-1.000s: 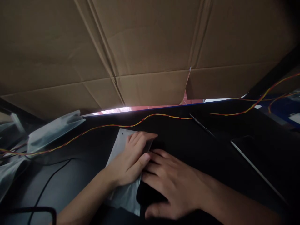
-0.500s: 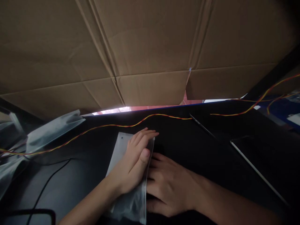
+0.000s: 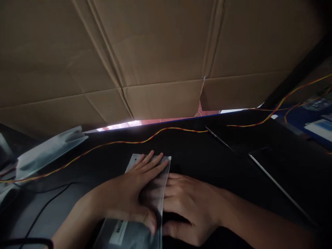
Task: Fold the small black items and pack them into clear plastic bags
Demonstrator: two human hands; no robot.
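A clear plastic bag (image 3: 135,232) with a white label and a dark item inside lies on the black table (image 3: 207,162). My left hand (image 3: 129,193) lies flat on top of the bag, fingers spread and pointing away from me, thumb pressing near the bag's right edge. My right hand (image 3: 189,207) sits just right of the bag at its open edge, fingers curled against a dark object that is hard to make out in the dim light.
A large brown cardboard box (image 3: 160,58) stands along the table's far side. A twisted red-yellow wire (image 3: 116,143) runs across the table. More plastic bags (image 3: 46,152) lie at left, a thin black cable (image 3: 44,207) at lower left, a flat dark panel (image 3: 277,176) at right.
My left hand has flattened and spread over the bag, and the bag has slid toward me, showing its label. My right hand drew back leftward against the bag's edge.
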